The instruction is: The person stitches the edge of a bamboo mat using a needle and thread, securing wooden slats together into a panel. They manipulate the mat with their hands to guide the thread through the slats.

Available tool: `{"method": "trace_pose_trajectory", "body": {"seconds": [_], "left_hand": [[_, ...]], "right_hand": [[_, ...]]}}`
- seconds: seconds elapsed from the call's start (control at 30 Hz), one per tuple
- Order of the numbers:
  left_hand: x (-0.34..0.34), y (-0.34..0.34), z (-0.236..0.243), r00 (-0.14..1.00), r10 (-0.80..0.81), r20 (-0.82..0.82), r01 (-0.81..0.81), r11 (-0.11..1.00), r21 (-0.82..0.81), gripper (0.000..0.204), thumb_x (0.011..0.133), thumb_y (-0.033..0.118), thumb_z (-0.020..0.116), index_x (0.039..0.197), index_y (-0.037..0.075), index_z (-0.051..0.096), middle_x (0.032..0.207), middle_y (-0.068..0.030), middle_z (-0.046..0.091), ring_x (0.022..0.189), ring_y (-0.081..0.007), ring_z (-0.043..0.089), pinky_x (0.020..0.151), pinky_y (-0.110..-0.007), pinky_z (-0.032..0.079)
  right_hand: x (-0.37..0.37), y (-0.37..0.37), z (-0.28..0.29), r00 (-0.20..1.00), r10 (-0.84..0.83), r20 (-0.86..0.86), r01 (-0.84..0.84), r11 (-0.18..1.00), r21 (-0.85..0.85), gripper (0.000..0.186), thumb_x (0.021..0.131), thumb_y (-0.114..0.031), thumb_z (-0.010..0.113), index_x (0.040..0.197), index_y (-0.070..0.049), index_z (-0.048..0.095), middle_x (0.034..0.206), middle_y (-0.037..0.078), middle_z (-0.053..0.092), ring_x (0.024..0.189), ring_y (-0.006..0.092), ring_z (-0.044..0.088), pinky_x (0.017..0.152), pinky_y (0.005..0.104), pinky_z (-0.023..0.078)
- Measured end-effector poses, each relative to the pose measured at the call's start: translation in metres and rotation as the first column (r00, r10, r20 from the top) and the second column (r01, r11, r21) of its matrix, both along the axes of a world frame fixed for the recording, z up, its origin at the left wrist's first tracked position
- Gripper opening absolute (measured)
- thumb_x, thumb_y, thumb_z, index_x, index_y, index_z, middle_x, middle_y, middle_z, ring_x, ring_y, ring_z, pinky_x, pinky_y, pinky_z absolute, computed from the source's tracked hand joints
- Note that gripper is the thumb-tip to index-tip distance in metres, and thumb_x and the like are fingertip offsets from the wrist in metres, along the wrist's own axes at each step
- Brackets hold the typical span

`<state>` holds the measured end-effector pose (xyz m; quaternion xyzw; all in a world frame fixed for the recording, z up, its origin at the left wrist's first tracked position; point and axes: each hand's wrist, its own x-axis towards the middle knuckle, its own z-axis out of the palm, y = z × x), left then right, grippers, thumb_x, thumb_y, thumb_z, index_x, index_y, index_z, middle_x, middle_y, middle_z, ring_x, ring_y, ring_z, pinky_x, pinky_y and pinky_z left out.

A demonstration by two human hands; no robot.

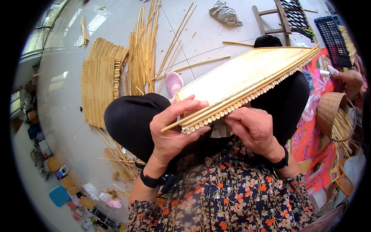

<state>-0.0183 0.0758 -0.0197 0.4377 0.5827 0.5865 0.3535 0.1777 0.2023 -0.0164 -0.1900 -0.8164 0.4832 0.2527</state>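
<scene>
A flat panel of pale reed stalks (232, 77) lies tilted across my knees, brightly lit on top. Along its near edge the round cut ends of the stalks (222, 114) show in a row, with long thin stalks running beside them. My left hand (172, 125) grips the panel's near left corner, thumb below and fingers over the top. Beneath the near edge, my right hand (251, 127) is closed, its fingertips pressed together against the row of ends. Whatever those fingertips pinch is hidden.
Finished reed panels (98, 87) lie stacked on the tiled floor at left, beside loose stalks (142, 50). A wooden chair (272, 17), a dark plastic crate (331, 40) and a wicker basket (331, 110) stand at right. Another person's limb (351, 81) reaches near a white spool (324, 73).
</scene>
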Motion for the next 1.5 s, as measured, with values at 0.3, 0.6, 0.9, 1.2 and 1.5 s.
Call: {"method": "trace_pose_trajectory", "body": {"seconds": [0.3, 0.6, 0.9, 1.2, 1.5], "left_hand": [[-0.004, 0.013, -0.004, 0.996, -0.012, -0.089, 0.014, 1.0, 0.012, 0.046, 0.077, -0.001, 0.085, 0.121, -0.001, 0.069, 0.114, -0.0118, 0.076, 0.108, -0.0187, 0.072, 0.105, -0.035, 0.051], [-0.013, 0.011, -0.021, 0.953, 0.218, 0.211, -0.214, 0.976, -0.043, 0.034, 0.078, -0.008, 0.077, 0.111, -0.007, 0.071, 0.103, -0.0095, 0.073, 0.092, -0.0154, 0.068, 0.088, -0.029, 0.054], [-0.005, 0.015, -0.017, 0.92, 0.233, 0.316, -0.219, 0.973, -0.079, 0.04, 0.078, -0.009, 0.08, 0.117, -0.007, 0.07, 0.112, -0.0112, 0.073, 0.101, -0.0149, 0.067, 0.094, -0.028, 0.053], [-0.009, 0.019, -0.017, 0.907, 0.276, 0.319, -0.287, 0.958, -0.015, 0.041, 0.08, -0.011, 0.076, 0.12, -0.008, 0.068, 0.117, -0.014, 0.071, 0.104, -0.0169, 0.068, 0.096, -0.029, 0.052], [-0.012, 0.017, -0.017, 0.901, 0.274, 0.337, -0.28, 0.959, -0.031, 0.041, 0.078, -0.009, 0.079, 0.118, -0.007, 0.07, 0.118, -0.0137, 0.071, 0.11, -0.0195, 0.067, 0.098, -0.031, 0.051]], "right_hand": [[-0.005, 0.005, 0.009, 0.998, -0.063, 0.01, 0.064, 0.994, -0.088, 0.012, 0.089, 0.0, 0.068, 0.101, -0.001, 0.066, 0.08, 0.013, 0.065, 0.069, 0.0292, 0.068, 0.06, 0.0353, 0.052], [0.059, 0.023, -0.008, 0.975, -0.043, 0.22, 0.052, 0.998, -0.036, 0.003, 0.091, -0.001, 0.065, 0.093, -0.002, 0.064, 0.076, 0.014, 0.062, 0.062, 0.0289, 0.064, 0.057, 0.0337, 0.051], [0.014, 0.007, 0.023, 0.985, -0.167, 0.032, 0.164, 0.889, -0.428, 0.004, 0.092, 0.0, 0.064, 0.091, 0.002, 0.067, 0.072, 0.004, 0.063, 0.057, 0.0085, 0.061, 0.053, 0.0239, 0.047], [-0.023, 0.017, 0.015, 0.991, -0.099, 0.086, 0.119, 0.954, -0.277, 0.005, 0.09, -0.002, 0.063, 0.088, 0.001, 0.065, 0.069, 0.013, 0.068, 0.059, 0.0221, 0.07, 0.055, 0.0315, 0.052], [-0.03, 0.019, 0.01, 0.988, -0.089, 0.128, 0.124, 0.946, -0.299, 0.005, 0.091, -0.003, 0.063, 0.087, 0.0, 0.064, 0.069, 0.013, 0.068, 0.058, 0.0227, 0.069, 0.055, 0.032, 0.053]]}}
